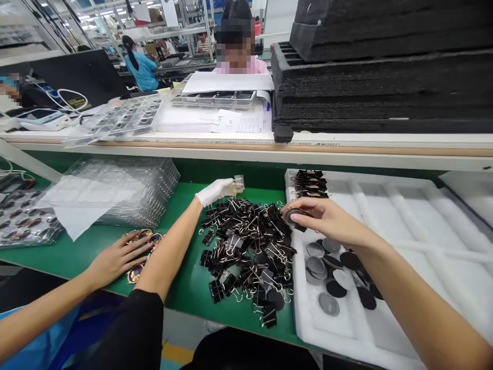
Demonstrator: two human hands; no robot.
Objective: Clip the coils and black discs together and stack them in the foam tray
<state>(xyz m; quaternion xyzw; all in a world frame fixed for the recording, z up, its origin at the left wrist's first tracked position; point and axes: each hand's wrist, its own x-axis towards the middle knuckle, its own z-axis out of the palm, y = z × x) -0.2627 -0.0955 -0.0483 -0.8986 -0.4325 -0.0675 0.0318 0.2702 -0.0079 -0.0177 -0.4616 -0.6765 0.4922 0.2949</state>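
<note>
Disc (293,215) | right hand (327,218) fingers pinch it | paper slip (227,121) handwriting unreadable

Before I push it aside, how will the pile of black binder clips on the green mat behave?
The binder clips lie loose with their wire handles tangled, so they would probably drag in clumps rather than slide singly. As small metal pieces, the pile is likely heavy for its size, and some may scatter across the green mat.
</note>
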